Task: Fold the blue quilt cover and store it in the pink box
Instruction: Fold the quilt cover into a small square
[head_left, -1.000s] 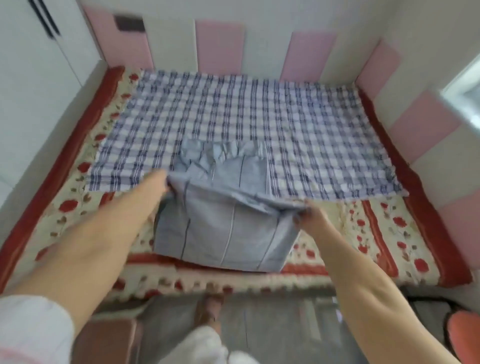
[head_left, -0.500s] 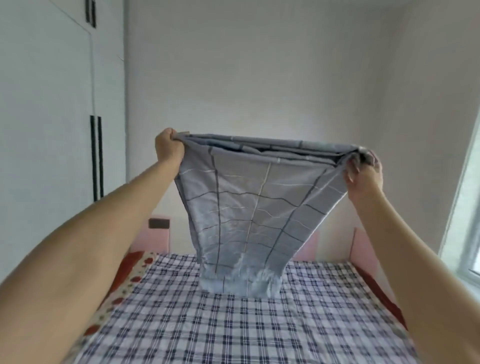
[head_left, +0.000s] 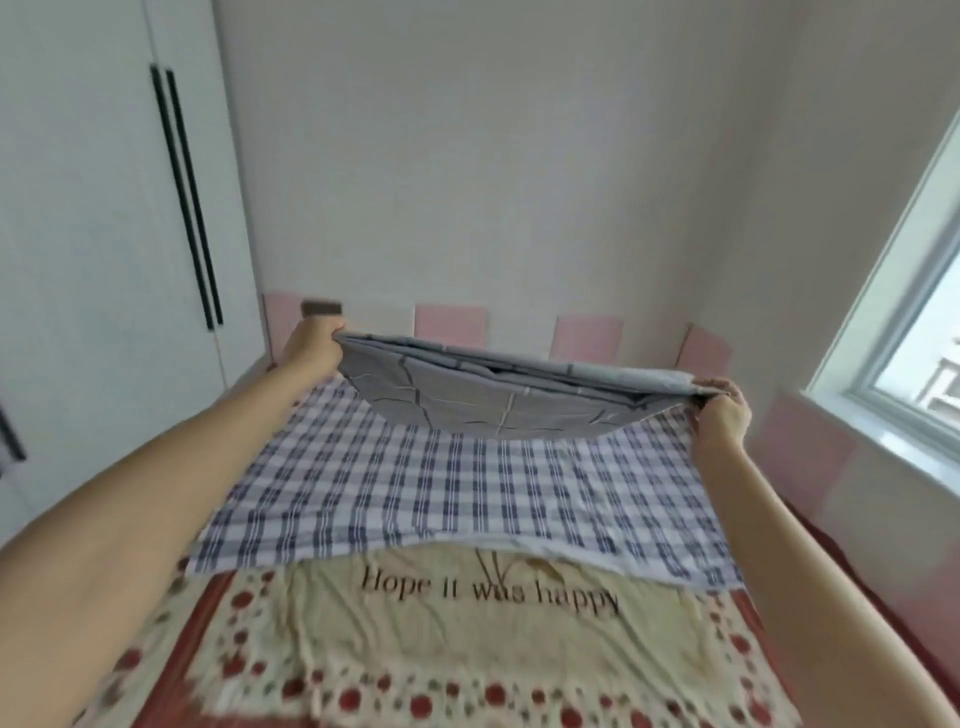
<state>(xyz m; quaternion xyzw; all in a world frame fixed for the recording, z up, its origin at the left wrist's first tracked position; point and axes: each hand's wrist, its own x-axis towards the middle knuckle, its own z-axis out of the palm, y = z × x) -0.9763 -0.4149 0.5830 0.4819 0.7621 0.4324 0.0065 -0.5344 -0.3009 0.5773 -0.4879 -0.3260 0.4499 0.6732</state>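
Single head-worn wide-angle view, at the foot of the bed (head_left: 467, 649).
It faces forward and slightly down toward the far wall (head_left: 493, 182); left hand (head_left: 311, 345) and right hand (head_left: 722, 413) hold the blue quilt cover (head_left: 493, 410) at arm's length mid-frame, wardrobe (head_left: 78, 260) left, window (head_left: 914, 338) right.

One folded blue-grey quilt cover with dark grid lines (head_left: 493, 410) is in view, along with two bare hands — the left hand (head_left: 311, 347) and the right hand (head_left: 723, 413). Two other cloths are spread out: one blue-and-white checked sheet (head_left: 467, 493) and one cream bedspread bordered with red flowers (head_left: 415, 660), printed with a single line of four words. Five pink padded wall panels (head_left: 449, 325) show — three across the far wall, two on the right side. One small dark-brown rectangle (head_left: 322, 307) sits on the leftmost panel. One white wardrobe (head_left: 78, 234) carries two long black bar handles (head_left: 182, 197) side by side. There is one white-framed window (head_left: 914, 343).
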